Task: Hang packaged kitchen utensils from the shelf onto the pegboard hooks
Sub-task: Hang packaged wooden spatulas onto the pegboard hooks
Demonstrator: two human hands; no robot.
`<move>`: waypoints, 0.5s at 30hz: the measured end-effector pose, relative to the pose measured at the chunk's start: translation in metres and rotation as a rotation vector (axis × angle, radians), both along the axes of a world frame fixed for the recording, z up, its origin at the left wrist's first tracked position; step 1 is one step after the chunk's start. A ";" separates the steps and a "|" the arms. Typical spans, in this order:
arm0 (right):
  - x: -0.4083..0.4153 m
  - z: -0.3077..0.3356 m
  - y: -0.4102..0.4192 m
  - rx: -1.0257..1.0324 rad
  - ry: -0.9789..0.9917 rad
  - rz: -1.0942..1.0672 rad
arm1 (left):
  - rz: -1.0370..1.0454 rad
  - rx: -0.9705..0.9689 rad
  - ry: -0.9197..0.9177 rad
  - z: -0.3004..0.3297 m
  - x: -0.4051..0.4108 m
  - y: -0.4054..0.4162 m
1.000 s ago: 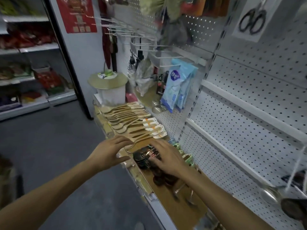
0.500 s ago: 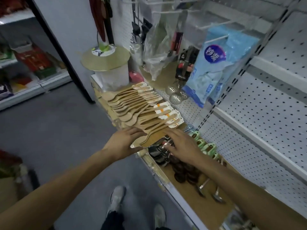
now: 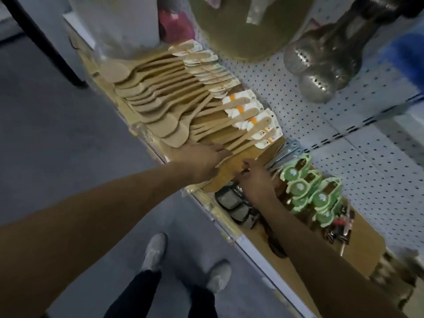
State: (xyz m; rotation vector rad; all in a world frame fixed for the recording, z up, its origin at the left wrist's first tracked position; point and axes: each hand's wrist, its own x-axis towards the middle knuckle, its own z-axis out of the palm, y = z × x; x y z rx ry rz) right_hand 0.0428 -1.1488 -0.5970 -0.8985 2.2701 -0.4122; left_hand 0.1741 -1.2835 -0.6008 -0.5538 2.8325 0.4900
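Head view: picking stage, nothing lifted off the shelf yet and nothing carried to the pegboard. Left hand lying flat with fingers fairly straight on the near end of the fanned row of wooden spoons, fingertips touching the handles of the nearest ones, apparently steadying the pile rather than gripping. Right hand just beside it to the right, fingers bent and thumb near forefinger at the edge of the flat wooden spatula lying under both hands; looks like the start of a pinch, though cannot tell for sure whether anything is actually held. Beyond the right hand's knuckles, green-carded utensils; under its wrist, dark packaged items. Above and beyond both hands, metal strainers hanging against the board. Next move by this reading: close finger and thumb on one spatula or spoon, slide it clear of the stack while the left hand holds the rest down, then find the hang hole in its card. Against half a second ago: camera tipped further down and closer, shoes larger in view, left hand spread further over the handles, right hand drawn off the dark packages toward the spatula's edge.
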 end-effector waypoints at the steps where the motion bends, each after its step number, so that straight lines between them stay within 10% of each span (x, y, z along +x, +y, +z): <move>1: -0.003 -0.015 -0.011 -0.009 -0.042 -0.059 | 0.033 0.012 -0.012 -0.017 -0.008 -0.002; 15: -0.023 -0.103 -0.058 -0.287 -0.539 -0.865 | 0.379 0.702 0.225 -0.101 -0.065 -0.003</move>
